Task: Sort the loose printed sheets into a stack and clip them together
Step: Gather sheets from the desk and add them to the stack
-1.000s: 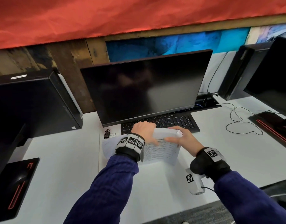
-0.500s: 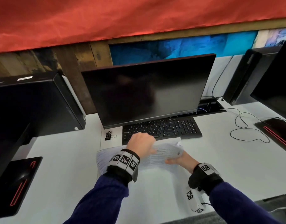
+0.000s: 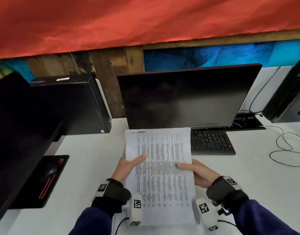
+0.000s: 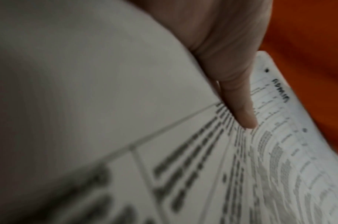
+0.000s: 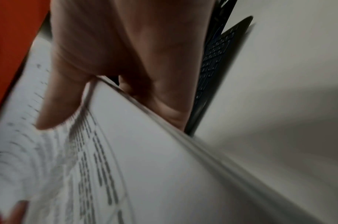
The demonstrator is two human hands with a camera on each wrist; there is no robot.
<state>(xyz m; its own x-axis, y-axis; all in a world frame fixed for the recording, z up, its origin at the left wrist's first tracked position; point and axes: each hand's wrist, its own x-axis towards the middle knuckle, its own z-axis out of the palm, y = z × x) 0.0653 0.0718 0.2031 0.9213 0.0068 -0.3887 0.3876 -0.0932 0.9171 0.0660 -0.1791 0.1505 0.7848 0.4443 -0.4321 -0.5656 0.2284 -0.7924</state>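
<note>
A stack of printed sheets (image 3: 161, 172) is held upright above the white desk, its top page covered in columns of small text. My left hand (image 3: 128, 167) pinches the stack's left edge, thumb on the front page. My right hand (image 3: 195, 172) pinches the right edge the same way. The left wrist view shows the left thumb (image 4: 239, 106) pressed on the printed sheets (image 4: 269, 159). The right wrist view shows the thumb (image 5: 58, 103) on top of the sheets (image 5: 145, 166) and curled fingers (image 5: 164, 98) under them. The binder clip is hidden from view.
A dark monitor (image 3: 186, 97) and a black keyboard (image 3: 212, 141) stand behind the sheets. A black computer case (image 3: 69, 106) and a mouse on a black pad (image 3: 45, 177) are at the left. Loose cables (image 3: 285, 150) lie at the right.
The sheets lay on the desk before the keyboard under both hands; now they are gathered into one stack and lifted upright towards me, one hand on each side.
</note>
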